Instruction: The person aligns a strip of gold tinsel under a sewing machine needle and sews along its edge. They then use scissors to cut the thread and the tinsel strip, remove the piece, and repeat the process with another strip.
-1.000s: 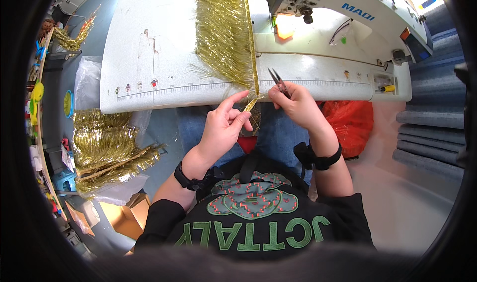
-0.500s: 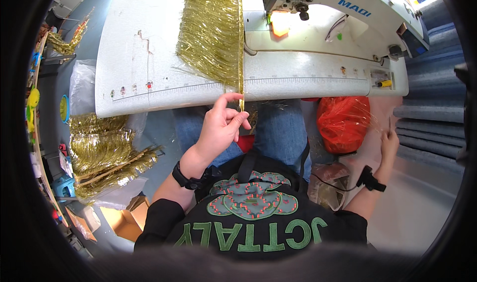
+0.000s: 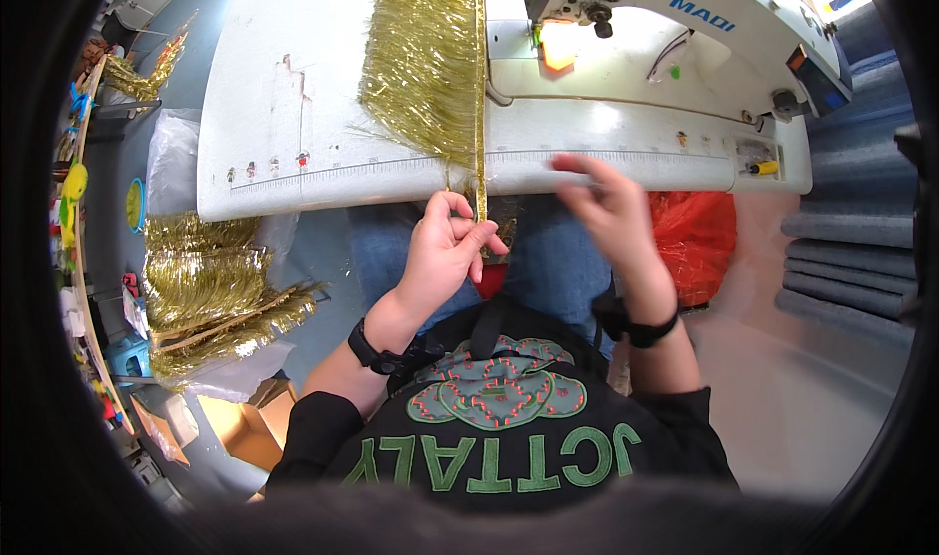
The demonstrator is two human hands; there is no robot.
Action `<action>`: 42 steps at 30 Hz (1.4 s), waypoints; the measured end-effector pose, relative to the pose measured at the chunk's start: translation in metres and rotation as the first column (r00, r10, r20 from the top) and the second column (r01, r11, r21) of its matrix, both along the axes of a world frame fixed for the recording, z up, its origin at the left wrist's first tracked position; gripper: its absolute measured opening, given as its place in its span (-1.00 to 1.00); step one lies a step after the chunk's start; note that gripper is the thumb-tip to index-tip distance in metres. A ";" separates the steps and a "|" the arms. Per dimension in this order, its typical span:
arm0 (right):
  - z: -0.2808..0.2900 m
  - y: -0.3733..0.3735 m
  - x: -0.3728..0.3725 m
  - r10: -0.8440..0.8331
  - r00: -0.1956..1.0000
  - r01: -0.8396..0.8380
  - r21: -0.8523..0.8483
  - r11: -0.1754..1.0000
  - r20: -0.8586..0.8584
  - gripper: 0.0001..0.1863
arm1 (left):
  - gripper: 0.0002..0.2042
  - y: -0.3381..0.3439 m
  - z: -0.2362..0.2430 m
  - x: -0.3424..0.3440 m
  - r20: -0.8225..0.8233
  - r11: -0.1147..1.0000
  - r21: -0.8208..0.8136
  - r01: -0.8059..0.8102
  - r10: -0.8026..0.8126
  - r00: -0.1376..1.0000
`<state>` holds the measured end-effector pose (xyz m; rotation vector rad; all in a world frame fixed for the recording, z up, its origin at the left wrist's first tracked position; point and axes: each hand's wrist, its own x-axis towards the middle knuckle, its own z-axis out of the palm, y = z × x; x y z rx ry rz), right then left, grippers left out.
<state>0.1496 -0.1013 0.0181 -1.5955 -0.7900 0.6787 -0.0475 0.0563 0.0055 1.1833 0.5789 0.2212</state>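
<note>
A gold tinsel fringe (image 3: 425,66) lies across the white sewing table (image 3: 293,115), and its bound edge hangs over the near rim. My left hand (image 3: 445,247) pinches the end of that bound edge just below the rim. My right hand (image 3: 602,198) is blurred by motion at the table's rim, right of the fringe. Its fingers are apart and nothing shows in them. It does not touch the fringe.
A white industrial sewing machine (image 3: 675,27) stands at the back right of the table. A heap of gold fringe (image 3: 205,291) lies on the floor at my left, above a cardboard box (image 3: 245,428). A red bag (image 3: 694,242) sits under the table at the right.
My right hand, which held small snips at the fringe a second ago, dropped down to my right side and has come back up to the table rim without them. My left hand kept its pinch.
</note>
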 end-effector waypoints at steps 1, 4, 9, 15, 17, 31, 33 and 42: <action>0.002 0.029 -0.012 0.075 0.992 -0.082 -0.059 0.995 -0.099 -0.70 | -0.76 -0.001 0.000 0.000 -0.001 1.000 -0.004 -0.007 0.007 1.000; 0.010 0.075 -0.026 0.148 0.989 -0.143 -0.181 0.973 0.015 -0.67 | -0.75 -0.004 0.000 0.000 -0.008 0.999 -0.046 -0.019 0.019 1.000; 0.005 0.063 -0.013 0.262 0.963 -0.263 -0.426 0.866 -0.061 -0.75 | -0.73 -0.003 -0.005 -0.002 -0.014 0.995 -0.098 0.008 -0.009 1.000; -0.003 -0.024 0.041 -0.093 0.996 0.091 -0.321 0.943 0.010 -0.84 | -0.71 0.001 -0.008 -0.001 -0.028 0.982 -0.145 0.118 -0.123 0.992; -0.003 -0.073 0.063 -0.245 0.968 0.220 -0.279 0.935 -0.060 -0.81 | -0.70 -0.002 -0.008 0.001 -0.035 0.974 -0.160 0.161 -0.169 0.985; -0.006 -0.288 0.118 -0.222 0.303 0.948 -0.270 0.166 0.927 -0.53 | -0.66 -0.013 -0.013 0.009 0.010 0.936 -0.238 0.258 -0.263 0.965; -0.007 -0.238 0.112 -0.346 0.336 0.887 -0.170 0.430 0.876 -0.57 | -0.63 -0.014 -0.011 0.010 0.009 0.943 -0.221 0.250 -0.254 0.967; -0.008 0.009 -0.008 -0.137 0.985 0.157 -0.229 0.961 0.102 -0.77 | -0.69 -0.024 -0.008 0.015 -0.041 0.965 -0.078 0.252 -0.255 0.966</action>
